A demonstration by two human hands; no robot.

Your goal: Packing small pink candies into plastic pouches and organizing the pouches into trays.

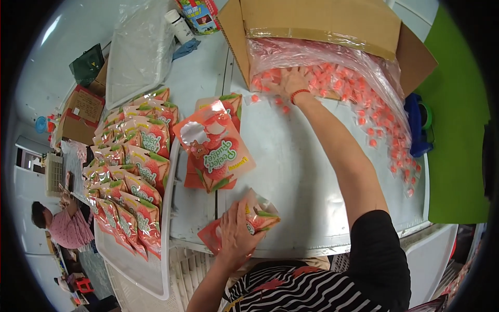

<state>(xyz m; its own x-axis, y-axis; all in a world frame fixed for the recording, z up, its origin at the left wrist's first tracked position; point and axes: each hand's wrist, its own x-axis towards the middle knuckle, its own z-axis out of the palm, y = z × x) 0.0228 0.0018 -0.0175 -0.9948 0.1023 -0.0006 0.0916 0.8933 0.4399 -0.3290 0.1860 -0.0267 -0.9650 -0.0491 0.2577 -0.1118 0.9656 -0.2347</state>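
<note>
My left hand (238, 234) is closed round a pink candy pouch (259, 215) at the table's near edge. The pouch's top end points away from me and seems to gape, though what is inside cannot be made out. My right arm stretches far across the table. At its end, my right hand (293, 81) lies with fingers spread on small wrapped red candies (332, 78) that spill from a plastic-lined cardboard box (317, 18). Its fingertips are partly hidden among the candies. Flat pouches (215, 148) lie stacked left of centre.
A white tray (165, 249) at the left holds rows of plump pouches (148, 171). Behind it are another white tray (132, 57), a white bottle (179, 26) and a blue cloth (186, 48). Blue tape dispenser (416, 125) stands right. Another person (73, 226) is far left.
</note>
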